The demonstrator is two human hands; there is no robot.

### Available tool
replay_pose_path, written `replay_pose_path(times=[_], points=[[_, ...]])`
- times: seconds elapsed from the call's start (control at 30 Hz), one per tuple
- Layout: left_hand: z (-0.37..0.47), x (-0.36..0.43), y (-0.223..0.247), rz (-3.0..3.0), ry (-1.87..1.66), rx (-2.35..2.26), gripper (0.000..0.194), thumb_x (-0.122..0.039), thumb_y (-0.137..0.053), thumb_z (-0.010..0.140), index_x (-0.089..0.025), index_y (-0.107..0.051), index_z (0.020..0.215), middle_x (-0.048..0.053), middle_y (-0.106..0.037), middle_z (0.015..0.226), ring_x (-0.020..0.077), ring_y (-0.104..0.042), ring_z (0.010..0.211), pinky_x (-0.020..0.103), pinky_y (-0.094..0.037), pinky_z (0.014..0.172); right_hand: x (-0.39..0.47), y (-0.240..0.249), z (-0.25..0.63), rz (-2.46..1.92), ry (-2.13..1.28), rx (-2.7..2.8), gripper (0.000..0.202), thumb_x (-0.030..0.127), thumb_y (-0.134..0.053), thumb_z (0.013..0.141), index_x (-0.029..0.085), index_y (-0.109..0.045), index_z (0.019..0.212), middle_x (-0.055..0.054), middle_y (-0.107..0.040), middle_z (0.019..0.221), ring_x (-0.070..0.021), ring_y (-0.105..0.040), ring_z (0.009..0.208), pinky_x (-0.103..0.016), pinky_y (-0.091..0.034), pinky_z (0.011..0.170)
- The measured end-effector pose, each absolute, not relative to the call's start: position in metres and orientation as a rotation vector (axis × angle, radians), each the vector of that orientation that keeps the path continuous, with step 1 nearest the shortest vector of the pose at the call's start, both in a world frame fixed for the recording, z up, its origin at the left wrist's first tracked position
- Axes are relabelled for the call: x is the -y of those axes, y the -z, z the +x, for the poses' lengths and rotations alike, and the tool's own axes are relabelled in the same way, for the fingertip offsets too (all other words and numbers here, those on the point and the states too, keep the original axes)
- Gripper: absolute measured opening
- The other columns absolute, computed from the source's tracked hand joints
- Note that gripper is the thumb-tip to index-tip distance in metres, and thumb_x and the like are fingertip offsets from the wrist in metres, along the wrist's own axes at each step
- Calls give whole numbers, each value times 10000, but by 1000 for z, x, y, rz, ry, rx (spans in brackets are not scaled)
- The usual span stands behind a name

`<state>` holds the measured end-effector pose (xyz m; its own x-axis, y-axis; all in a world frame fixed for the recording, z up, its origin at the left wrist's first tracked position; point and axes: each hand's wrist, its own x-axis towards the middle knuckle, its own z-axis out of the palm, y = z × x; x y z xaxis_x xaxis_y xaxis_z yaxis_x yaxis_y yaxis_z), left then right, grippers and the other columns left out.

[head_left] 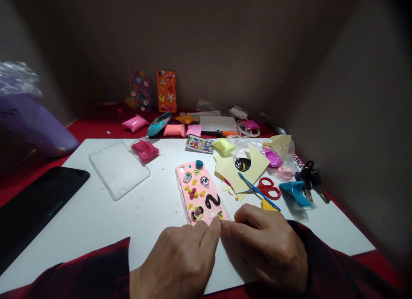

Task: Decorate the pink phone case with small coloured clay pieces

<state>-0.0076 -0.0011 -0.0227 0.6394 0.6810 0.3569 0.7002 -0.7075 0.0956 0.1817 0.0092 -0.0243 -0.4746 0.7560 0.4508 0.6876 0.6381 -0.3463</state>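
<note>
A pink phone case [196, 191] with small clay decorations lies on the white board [148, 247], its near end partly hidden by my fingers. Among its decorations are a black curved piece [213, 200], a red flower [193, 193] and a yellow and blue piece [219, 215]. My left hand [185, 256] has its fingers pressed together at the near edge of the case. From the right, my right hand [270, 243] reaches the same corner, index finger extended and the others curled. Whatever lies between the fingertips is too hidden to make out.
Red scissors [268, 188], a blue stick [257, 191] and yellow paper [236, 178] lie right of the case. A clear case [119, 170] and red clay packet [145, 151] sit left. Decorated cases [166, 90] stand behind. A black device [38, 208] lies far left.
</note>
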Motion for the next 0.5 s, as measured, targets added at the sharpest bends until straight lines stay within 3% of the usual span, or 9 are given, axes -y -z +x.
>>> replay_pose_path(times=[0.5], points=[[-7,1,26,-2757,595,1148,322,-12,-358,796,-152,-521,1037,-16,-592,638,157,-529,459,290,-367,384,-11,24,185,-1084,-224,2282,274,174,-438,859,188,-711,868,-31,-526,644,-120,-477,547,-214,-385,484]])
